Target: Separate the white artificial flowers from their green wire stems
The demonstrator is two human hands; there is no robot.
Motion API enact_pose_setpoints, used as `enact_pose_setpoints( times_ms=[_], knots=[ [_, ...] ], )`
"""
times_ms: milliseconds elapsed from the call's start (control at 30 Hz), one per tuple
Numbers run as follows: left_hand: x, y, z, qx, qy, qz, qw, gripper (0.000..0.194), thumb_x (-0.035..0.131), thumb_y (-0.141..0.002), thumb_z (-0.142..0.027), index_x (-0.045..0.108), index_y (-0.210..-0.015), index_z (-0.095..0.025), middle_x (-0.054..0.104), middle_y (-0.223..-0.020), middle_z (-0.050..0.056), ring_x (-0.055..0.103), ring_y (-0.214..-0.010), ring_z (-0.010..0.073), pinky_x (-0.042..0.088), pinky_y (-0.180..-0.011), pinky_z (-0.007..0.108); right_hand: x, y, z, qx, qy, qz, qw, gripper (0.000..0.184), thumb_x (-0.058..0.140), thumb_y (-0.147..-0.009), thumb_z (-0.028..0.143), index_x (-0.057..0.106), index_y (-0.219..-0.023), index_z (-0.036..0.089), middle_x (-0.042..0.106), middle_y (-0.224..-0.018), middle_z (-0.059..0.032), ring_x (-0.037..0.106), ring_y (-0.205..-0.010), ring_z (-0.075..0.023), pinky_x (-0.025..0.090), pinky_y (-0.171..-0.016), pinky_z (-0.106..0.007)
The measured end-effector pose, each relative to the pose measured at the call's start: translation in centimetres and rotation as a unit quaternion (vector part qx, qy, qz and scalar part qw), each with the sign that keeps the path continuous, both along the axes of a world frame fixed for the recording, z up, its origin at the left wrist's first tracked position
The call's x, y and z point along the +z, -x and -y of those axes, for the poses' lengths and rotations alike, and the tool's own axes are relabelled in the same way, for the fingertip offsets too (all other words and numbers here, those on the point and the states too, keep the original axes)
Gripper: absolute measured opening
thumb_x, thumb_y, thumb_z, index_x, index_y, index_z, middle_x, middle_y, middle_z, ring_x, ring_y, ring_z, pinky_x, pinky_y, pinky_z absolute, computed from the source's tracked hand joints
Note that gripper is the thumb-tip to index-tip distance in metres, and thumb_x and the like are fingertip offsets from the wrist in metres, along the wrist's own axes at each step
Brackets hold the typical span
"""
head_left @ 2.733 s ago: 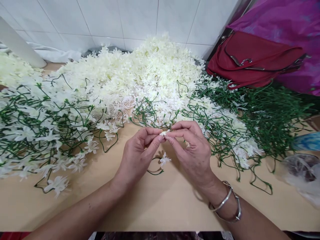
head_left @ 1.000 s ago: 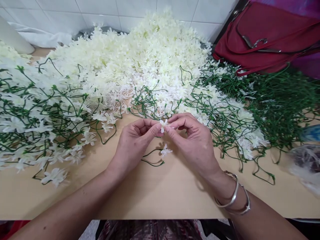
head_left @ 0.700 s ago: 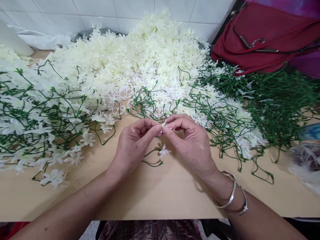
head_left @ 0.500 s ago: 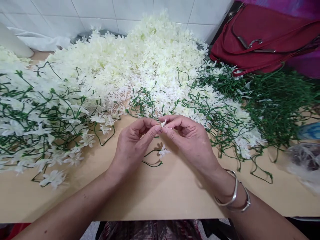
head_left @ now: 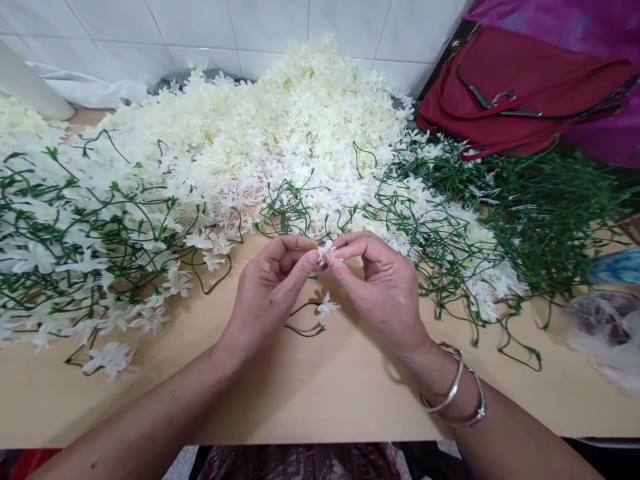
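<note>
My left hand (head_left: 270,293) and my right hand (head_left: 383,290) meet fingertip to fingertip above the tan table (head_left: 310,393). Both pinch a small white artificial flower (head_left: 326,249) between thumb and forefinger. Below the fingers a green stem sprig (head_left: 305,327) with one white flower (head_left: 327,307) hangs down to the table; I cannot tell which hand holds it. My right wrist wears silver bangles (head_left: 457,393).
A big heap of loose cream flowers (head_left: 280,133) fills the back. Flowered green stems (head_left: 85,233) lie left; bare green stems (head_left: 550,207) lie right. A red handbag (head_left: 520,100) leans at back right, a clear plastic bag (head_left: 607,333) at the right edge.
The hands stay together at the same spot, fingers working the small flower slightly. The camera has tipped a little, shifting the scene down in the picture.
</note>
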State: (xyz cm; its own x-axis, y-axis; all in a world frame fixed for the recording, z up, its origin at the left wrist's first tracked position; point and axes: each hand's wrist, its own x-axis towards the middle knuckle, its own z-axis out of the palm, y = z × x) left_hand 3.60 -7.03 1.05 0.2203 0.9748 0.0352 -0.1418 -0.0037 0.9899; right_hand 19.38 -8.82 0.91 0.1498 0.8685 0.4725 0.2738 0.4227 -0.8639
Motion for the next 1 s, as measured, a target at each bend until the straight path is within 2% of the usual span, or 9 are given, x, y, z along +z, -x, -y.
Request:
enact_pose_setpoints(
  times_ms=[133,367,633,767,900,1000],
  knots=[
    [0.3,-0.1,-0.1,-0.004,0.02,-0.014,1.0,0.028,0.085,-0.084,-0.04,0.073,-0.096,-0.018,0.079,-0.088,0.003,0.073,-0.082,0.0155,0.058,-0.073,0.023,0.2,-0.1,0.0,-0.001,0.016,0.011,1.0,0.016,0.073,-0.087,0.011,0.07,-0.079,0.024,0.073,-0.091,-0.0023,0.07,-0.091,-0.0193,0.056,-0.088,-0.037],
    [0.0,0.0,-0.3,0.011,0.013,-0.047,0.999,0.027,0.079,-0.089,-0.043,0.075,-0.091,-0.017,0.08,-0.086,0.005,0.075,-0.082,0.0176,0.061,-0.078,0.026,0.0,0.3,0.2,-0.016,0.026,0.048,0.998,0.016,0.073,-0.088,0.013,0.068,-0.077,0.024,0.074,-0.094,-0.0028,0.071,-0.091,-0.0202,0.056,-0.088,-0.038],
    [0.1,-0.1,-0.1,0.001,-0.036,-0.04,0.999,0.017,0.075,-0.094,-0.034,0.074,-0.092,-0.018,0.078,-0.086,0.003,0.074,-0.083,0.015,0.059,-0.081,0.024,-0.3,0.3,0.0,0.01,0.072,-0.036,0.997,0.012,0.073,-0.088,0.015,0.07,-0.079,0.023,0.074,-0.095,-0.0049,0.071,-0.096,-0.0207,0.055,-0.093,-0.039],
    [0.0,0.0,0.0,-0.009,-0.053,-0.056,0.997,0.016,0.074,-0.095,-0.035,0.075,-0.096,-0.019,0.079,-0.09,0.003,0.073,-0.085,0.0157,0.058,-0.081,0.025,-0.2,-0.3,-0.2,0.047,0.104,-0.077,0.99,0.011,0.077,-0.086,0.019,0.068,-0.08,0.023,0.074,-0.096,-0.0039,0.071,-0.095,-0.02,0.057,-0.089,-0.037],
    [-0.2,0.2,0.5,-0.014,-0.09,-0.079,0.993,0.013,0.071,-0.098,-0.035,0.074,-0.099,-0.022,0.078,-0.097,0.002,0.073,-0.091,0.0157,0.057,-0.086,0.026,0.2,-1.0,-0.2,0.069,0.085,-0.074,0.991,0.013,0.077,-0.086,0.017,0.07,-0.094,0.025,0.074,-0.092,-0.0006,0.07,-0.089,-0.0178,0.057,-0.084,-0.034],
    [-0.1,0.5,1.0,-0.028,-0.111,-0.091,0.989,0.012,0.068,-0.1,-0.033,0.074,-0.105,-0.024,0.078,-0.103,0.003,0.073,-0.096,0.0163,0.057,-0.088,0.027,0.5,-1.4,-0.1,0.054,0.035,-0.005,0.998,0.013,0.075,-0.088,0.013,0.074,-0.087,0.026,0.074,-0.089,-0.001,0.069,-0.087,-0.0187,0.057,-0.083,-0.036]
  ],
)
